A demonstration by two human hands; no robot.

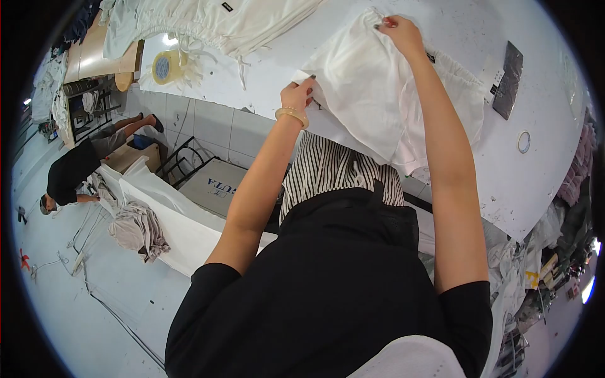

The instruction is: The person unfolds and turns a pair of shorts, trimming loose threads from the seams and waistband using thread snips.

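White shorts (362, 82) with a gathered elastic waistband lie spread over the near edge of the white table. Pinched in my left hand (296, 96) is the left corner of one leg's hem; a bangle circles that wrist. My right hand (401, 34) grips the far corner of the same hem, fingers closed on the cloth. Between both hands the hem edge is stretched out. A small black label (431, 57) shows at the waistband, partly behind my right forearm. The lower part of the shorts hangs by the table edge near my striped trousers.
More white garments (208, 25) with drawstrings lie at the table's far left. A roll of clear tape (167, 67) sits near them. At right are a dark flat packet (508, 80) and a small ring (524, 142). Another person (72, 170) bends over cloth at left.
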